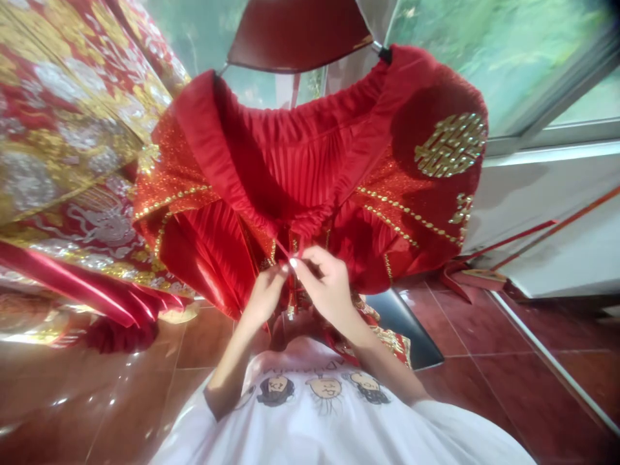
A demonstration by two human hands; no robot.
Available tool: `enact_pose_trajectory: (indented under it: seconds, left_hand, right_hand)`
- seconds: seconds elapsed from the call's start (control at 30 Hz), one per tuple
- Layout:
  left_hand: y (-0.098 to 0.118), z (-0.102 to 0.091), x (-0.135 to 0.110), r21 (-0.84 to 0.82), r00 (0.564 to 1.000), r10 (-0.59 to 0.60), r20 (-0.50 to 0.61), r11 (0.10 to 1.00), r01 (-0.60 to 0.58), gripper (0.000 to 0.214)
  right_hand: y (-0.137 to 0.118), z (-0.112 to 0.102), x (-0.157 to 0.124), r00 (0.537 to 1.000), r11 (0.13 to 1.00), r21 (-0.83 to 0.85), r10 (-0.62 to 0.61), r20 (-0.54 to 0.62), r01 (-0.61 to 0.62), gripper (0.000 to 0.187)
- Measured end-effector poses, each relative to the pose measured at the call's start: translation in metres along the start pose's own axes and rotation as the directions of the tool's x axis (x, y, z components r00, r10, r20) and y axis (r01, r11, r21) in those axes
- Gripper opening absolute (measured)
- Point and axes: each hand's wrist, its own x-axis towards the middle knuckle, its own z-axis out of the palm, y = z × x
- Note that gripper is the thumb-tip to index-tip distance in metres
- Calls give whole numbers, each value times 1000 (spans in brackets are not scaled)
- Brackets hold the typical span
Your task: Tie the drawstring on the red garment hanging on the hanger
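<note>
A red pleated skirt (300,161) with gold bead trim and a gold emblem (451,144) hangs from clips on a hanger in front of me. Both my hands meet at the middle of its waistband. My left hand (264,294) is closed in a pinch on a thin red tie cord (282,250) of the skirt. My right hand (325,284) is also closed, its fingers pinching the same cord just beside the left.
A red and gold embroidered garment (62,142) hangs at the left. A dark red chair back (298,32) is behind the skirt. The floor is red tile (508,381), with a white wall (557,219) and window at the right and a dark flat object (407,323) under the skirt.
</note>
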Motion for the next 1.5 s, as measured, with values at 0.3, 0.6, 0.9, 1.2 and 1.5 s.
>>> enact_pose_trajectory:
  seconds: [0.3, 0.6, 0.9, 1.2, 1.5]
  left_hand:
    - [47, 11, 7, 175, 958, 286, -2, 943, -282, 49]
    - [112, -18, 10, 372, 886, 414, 207, 805, -463, 18]
    - [163, -99, 34, 766, 449, 890, -76, 341, -545, 7]
    - [132, -74, 51, 966, 329, 944, -11, 95, -242, 19]
    - [86, -22, 83, 938, 421, 856, 299, -182, -296, 37]
  right_hand:
    - [-5, -3, 6, 995, 994, -69, -79, 66, 84, 15]
    - [-35, -55, 30, 916, 856, -327, -363, 170, 400, 15]
    - [-33, -135, 83, 750, 630, -546, -661, -5, 552, 9]
    - [-7, -102, 106, 766, 459, -791, -643, 20, 406, 17]
    - [7, -49, 105, 659, 166, -849, -709, 250, 502, 26]
